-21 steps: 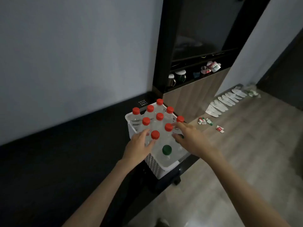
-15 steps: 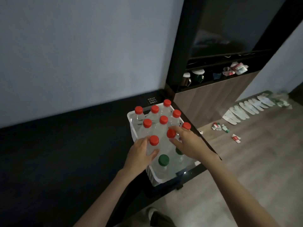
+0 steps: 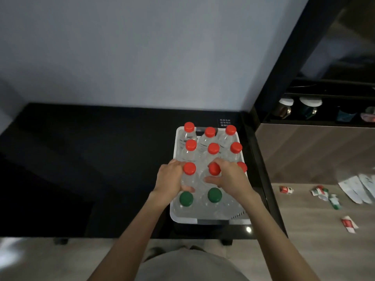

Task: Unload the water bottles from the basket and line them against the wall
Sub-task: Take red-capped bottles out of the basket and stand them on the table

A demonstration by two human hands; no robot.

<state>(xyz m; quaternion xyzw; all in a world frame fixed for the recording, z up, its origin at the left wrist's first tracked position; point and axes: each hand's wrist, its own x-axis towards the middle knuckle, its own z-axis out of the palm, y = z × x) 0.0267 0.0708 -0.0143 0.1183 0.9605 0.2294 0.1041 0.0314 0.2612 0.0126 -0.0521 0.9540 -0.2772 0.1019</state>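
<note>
A white basket (image 3: 183, 219) stands on the right end of a black counter (image 3: 97, 159). It holds several clear water bottles, most with red caps and two with green caps (image 3: 186, 198) in the near row. My left hand (image 3: 169, 180) grips a red-capped bottle (image 3: 189, 173) in the left column. My right hand (image 3: 229, 180) is curled round the red-capped bottle (image 3: 214, 169) beside it, in the middle column. Both bottles stand inside the basket. The pale wall (image 3: 142, 57) rises behind the counter.
A dark cabinet frame (image 3: 284, 67) stands right of the counter, with cups (image 3: 309, 107) on a shelf. Small packets (image 3: 286, 189) and white slippers (image 3: 357, 187) lie on the wooden floor at the right. The counter's left part lies in shadow.
The view has swung to look straight down on the basket. Both hands have closed round two neighbouring red-capped bottles, where before their fingers only reached the caps.
</note>
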